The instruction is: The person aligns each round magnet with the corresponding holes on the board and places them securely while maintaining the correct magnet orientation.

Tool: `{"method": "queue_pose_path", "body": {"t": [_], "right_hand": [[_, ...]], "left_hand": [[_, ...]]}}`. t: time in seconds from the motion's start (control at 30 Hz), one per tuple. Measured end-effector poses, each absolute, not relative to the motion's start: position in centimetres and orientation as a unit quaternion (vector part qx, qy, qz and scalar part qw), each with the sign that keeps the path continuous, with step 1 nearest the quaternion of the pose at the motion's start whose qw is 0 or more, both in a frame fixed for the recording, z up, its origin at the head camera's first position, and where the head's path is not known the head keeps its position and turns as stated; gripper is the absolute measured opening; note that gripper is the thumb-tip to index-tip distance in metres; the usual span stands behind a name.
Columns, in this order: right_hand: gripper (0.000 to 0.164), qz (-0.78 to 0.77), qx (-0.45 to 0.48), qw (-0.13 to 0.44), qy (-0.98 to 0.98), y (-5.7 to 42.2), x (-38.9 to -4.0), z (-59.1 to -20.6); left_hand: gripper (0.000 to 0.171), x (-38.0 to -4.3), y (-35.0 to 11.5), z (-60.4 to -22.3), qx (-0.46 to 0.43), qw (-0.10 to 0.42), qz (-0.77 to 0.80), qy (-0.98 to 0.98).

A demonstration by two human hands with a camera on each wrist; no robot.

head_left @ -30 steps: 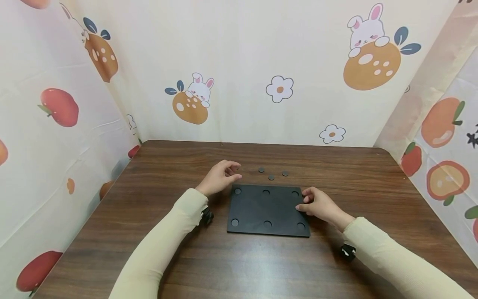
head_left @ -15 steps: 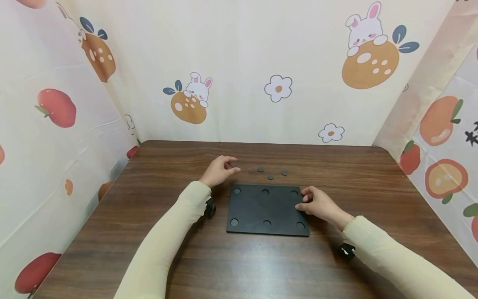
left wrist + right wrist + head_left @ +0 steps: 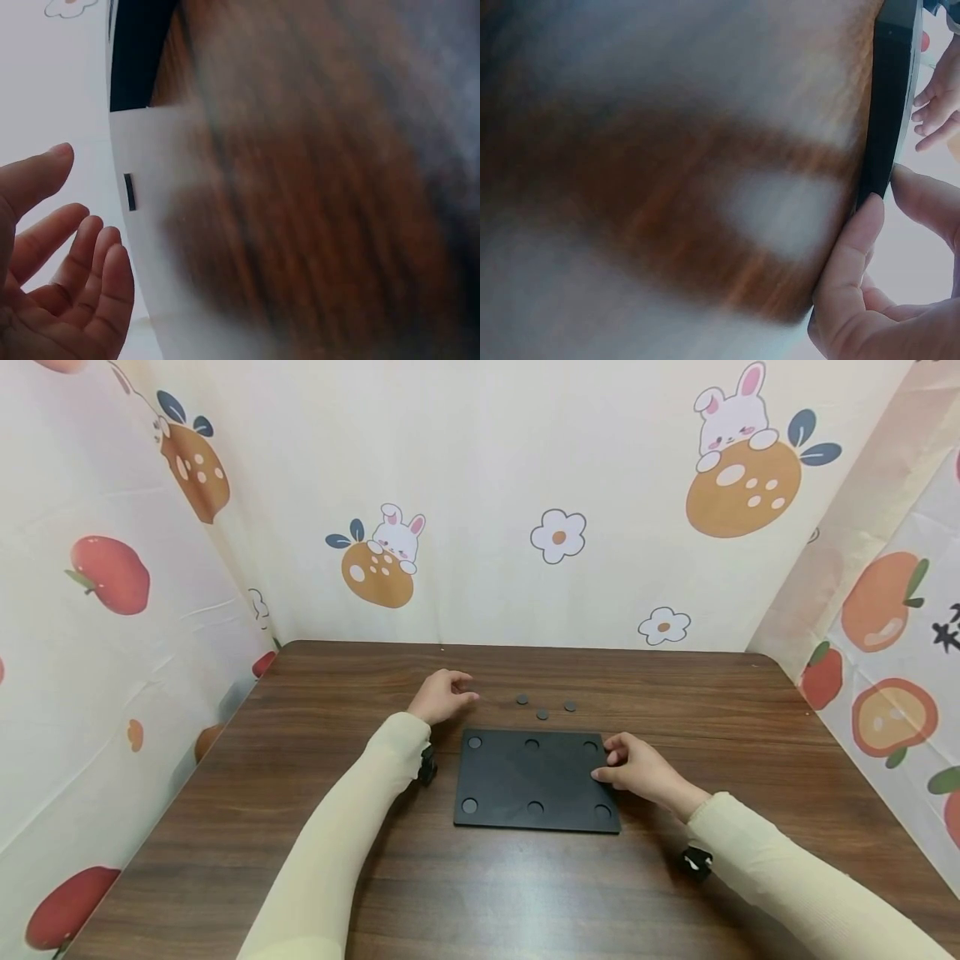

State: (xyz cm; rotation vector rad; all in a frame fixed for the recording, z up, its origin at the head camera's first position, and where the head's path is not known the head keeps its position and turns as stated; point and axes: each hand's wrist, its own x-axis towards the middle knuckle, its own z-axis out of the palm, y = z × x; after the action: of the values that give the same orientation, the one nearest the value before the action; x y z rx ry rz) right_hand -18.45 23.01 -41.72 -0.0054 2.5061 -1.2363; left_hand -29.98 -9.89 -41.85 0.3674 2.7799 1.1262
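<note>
A flat black rectangular board point(image 3: 534, 777) lies on the table, with several round recesses along its near and far edges. The two recesses on its left look greyer than the rest. My right hand point(image 3: 639, 770) pinches the board's right edge; in the right wrist view the thumb and a finger point(image 3: 864, 221) meet its corner. Beyond the far edge lie three small dark discs: a left disc point(image 3: 522, 699), a middle disc point(image 3: 542, 715) and a right disc point(image 3: 570, 707). My left hand point(image 3: 441, 695) hovers left of them, thumb and fingers apart, holding nothing.
The brown wood-grain table point(image 3: 360, 893) ends at a patterned curtain point(image 3: 480, 577) behind, with more curtain at both sides. A black wrist camera point(image 3: 427, 766) sits under the left cuff, and another wrist camera point(image 3: 697, 863) under the right.
My left hand has moved from the board's far left corner a little farther back, off its edge. My right hand keeps its hold on the board, and the discs lie unchanged.
</note>
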Motion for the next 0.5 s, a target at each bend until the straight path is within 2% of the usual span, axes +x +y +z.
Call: {"method": "queue_pose_path", "body": {"t": [0.5], "right_hand": [[0.055, -0.434, 0.001, 0.173, 0.884, 23.09, -18.63, -41.9]], "left_hand": [[0.04, -30.89, -9.68, -41.7, 0.108, 0.081, 0.331, 0.934]]}}
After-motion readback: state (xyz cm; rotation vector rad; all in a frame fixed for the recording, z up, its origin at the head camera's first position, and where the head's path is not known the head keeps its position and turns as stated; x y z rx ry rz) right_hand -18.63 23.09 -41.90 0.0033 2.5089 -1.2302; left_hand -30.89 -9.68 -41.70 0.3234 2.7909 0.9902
